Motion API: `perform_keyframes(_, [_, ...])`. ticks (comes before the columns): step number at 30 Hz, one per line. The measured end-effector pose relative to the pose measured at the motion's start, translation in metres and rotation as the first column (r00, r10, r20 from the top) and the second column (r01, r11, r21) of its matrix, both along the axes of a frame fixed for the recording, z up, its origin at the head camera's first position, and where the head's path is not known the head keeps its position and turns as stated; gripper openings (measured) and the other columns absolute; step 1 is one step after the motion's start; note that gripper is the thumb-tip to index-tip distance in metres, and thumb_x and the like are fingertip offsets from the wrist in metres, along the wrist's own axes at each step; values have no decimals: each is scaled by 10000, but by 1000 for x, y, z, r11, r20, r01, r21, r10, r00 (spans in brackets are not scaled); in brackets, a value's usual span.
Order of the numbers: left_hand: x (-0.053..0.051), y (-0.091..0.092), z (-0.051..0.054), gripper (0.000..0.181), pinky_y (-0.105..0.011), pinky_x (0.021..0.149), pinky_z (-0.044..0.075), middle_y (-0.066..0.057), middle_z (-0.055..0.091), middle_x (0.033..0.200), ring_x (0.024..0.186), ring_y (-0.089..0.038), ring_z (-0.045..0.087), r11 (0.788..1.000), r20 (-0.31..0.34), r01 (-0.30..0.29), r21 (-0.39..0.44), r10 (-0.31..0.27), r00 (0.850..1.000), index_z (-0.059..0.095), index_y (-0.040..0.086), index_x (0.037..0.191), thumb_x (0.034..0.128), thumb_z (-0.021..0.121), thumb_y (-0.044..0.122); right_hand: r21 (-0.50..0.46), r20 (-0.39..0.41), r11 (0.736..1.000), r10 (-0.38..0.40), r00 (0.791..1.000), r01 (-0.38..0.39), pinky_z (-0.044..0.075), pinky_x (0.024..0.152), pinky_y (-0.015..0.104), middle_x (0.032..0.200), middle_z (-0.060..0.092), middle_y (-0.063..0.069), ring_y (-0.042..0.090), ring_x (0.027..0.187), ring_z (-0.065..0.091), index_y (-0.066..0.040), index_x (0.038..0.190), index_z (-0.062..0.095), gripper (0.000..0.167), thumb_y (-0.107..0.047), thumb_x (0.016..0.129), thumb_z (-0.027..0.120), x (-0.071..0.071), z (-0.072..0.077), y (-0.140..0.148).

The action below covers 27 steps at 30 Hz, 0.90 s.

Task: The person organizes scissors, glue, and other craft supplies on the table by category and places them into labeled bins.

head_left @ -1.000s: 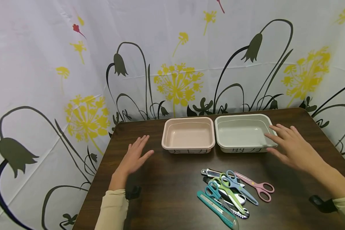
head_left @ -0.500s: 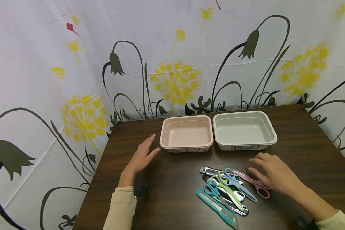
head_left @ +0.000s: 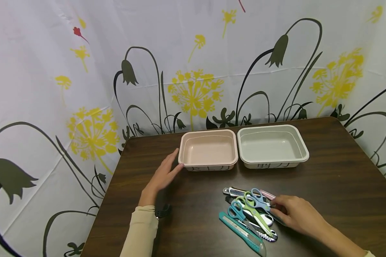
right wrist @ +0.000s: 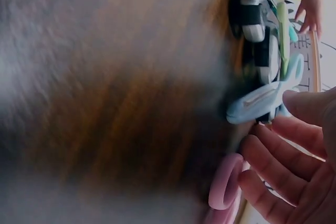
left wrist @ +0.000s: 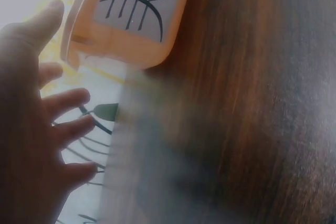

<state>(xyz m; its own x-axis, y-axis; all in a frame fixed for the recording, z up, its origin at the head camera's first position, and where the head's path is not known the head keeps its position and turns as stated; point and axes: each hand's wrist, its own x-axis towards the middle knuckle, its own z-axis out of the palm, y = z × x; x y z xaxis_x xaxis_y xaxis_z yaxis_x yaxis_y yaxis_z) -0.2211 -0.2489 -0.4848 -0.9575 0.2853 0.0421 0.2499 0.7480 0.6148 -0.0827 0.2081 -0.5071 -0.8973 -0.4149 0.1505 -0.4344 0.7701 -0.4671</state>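
Note:
My left hand (head_left: 162, 176) is at the left side of the pink container (head_left: 209, 167), fingers extended and thumb near its front corner. In the left wrist view, that hand's fingers (left wrist: 71, 100) are spread and hold nothing. My right hand (head_left: 300, 214) pinches the light blue scissors (head_left: 257, 200) near the pivot with thumb and fingers, partly covering the blades. Those scissors (right wrist: 260, 100) lie between thumb and index finger in the right wrist view. The pink scissors (right wrist: 226, 182) are beside the other fingertips, mostly hidden in the head view.
A pale green-grey container (head_left: 273, 164) stands right of the pink one. In the pile are green scissors (head_left: 257, 216), teal scissors (head_left: 236, 210), a teal box cutter (head_left: 242, 233), a silver box cutter (head_left: 234, 192) and other dark-and-white tools. A patterned curtain (head_left: 193, 43) hangs behind the table (head_left: 193, 214).
My right hand has moved left and down from beside the pale green-grey container to the light blue scissors. My left hand has moved right, up to the pink container's side.

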Motion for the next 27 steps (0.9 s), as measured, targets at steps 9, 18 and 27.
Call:
perform_keyframes(9, [-4, 4, -10, 750, -668, 1064, 224, -53, 244, 1600, 1447, -335, 231, 999, 12, -6, 31, 6, 1000, 174, 267, 1588, 976, 468, 587, -54, 30, 998, -7, 1000, 9, 434, 551, 245, 732, 565, -272, -84, 647, 508, -206, 1022, 719, 177, -285, 869, 759, 4, -2, -2])
perform_keyframes(18, [-7, 9, -13, 752, -636, 1084, 222, -14, 199, 1615, 1455, -313, 214, 998, 0, 4, 56, -4, 1000, 124, 302, 1591, 982, 471, 572, -12, -12, 1000, -20, 1000, 19, 372, 516, 229, 695, 484, -270, -67, 605, 440, -191, 1080, 725, 249, -261, 846, 777, 8, -6, -6])
perform_keyframes(27, [-3, 16, -14, 790, -562, 1124, 208, -7, 125, 1629, 1466, -271, 186, 997, -2, 9, 74, -8, 1000, 46, 342, 1584, 977, 509, 544, 37, 17, 999, -39, 999, 38, 383, 552, 261, 727, 498, -250, -17, 628, 446, -206, 1088, 727, 247, -279, 855, 766, 9, -5, -9])
